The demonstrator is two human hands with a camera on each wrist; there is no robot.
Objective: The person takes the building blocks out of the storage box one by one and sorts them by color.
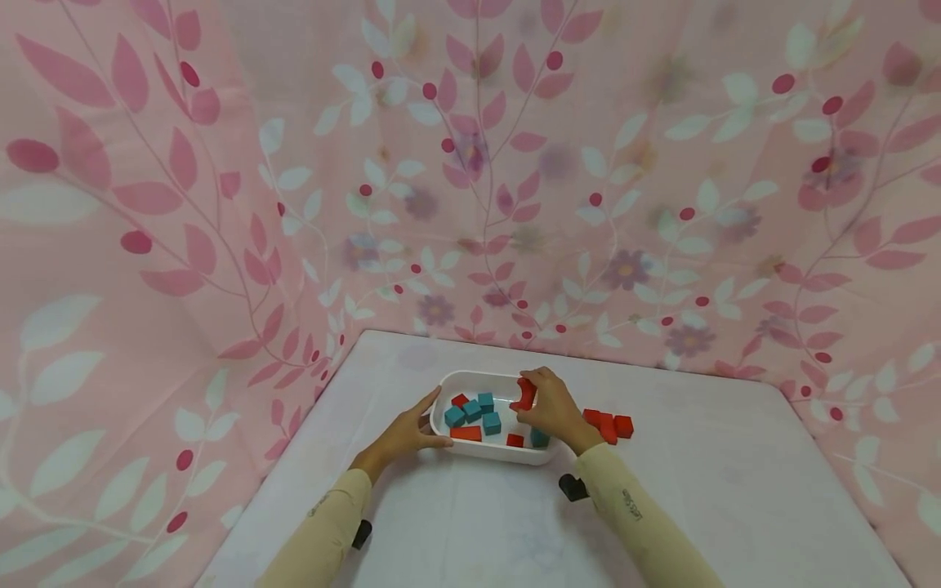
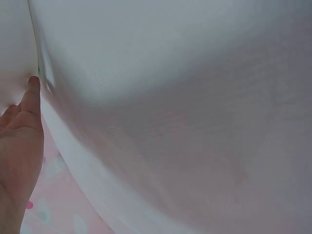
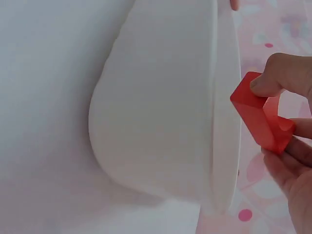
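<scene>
Right grip clamped on arch over bin, left grip spread against its left end, bin near far edge of tabletop, red blocks toward right edge

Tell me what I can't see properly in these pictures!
- Head: lettering on the right sleeve, too small to read.
- Head: part of the red arched block, behind the right hand.
- Left wrist: part of the left hand, cut off by the left edge.
- Right wrist: the blocks inside, hidden by the white tub.
</scene>
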